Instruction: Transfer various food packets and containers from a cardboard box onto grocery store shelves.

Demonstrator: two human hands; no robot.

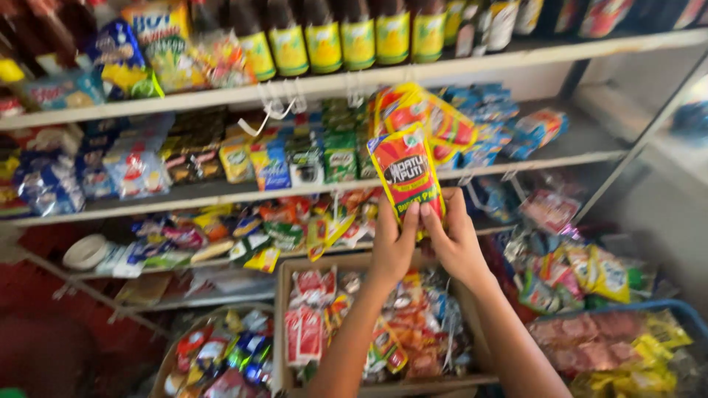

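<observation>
Head view: left hand [392, 247], right hand [456, 243] both gripping orange sachet [405, 171]; shelves blurred

both hands [424, 239] are raised in open air before the shelves, gripping the lowest sachet [407, 173] of a hanging strip; more sachets [435, 121] crowd just above, under hooks [276, 107] on the shelf edge, and bottles [339, 40] fill the top shelf. packets [273, 158] pack the middle shelf to its front lip, leaving no gap. below the forearms a full cardboard box [284, 295] blocks the way down, with a basket [221, 354] on the left and a blue crate [682, 313] on the right; only the red floor [44, 339] far left looks open
</observation>
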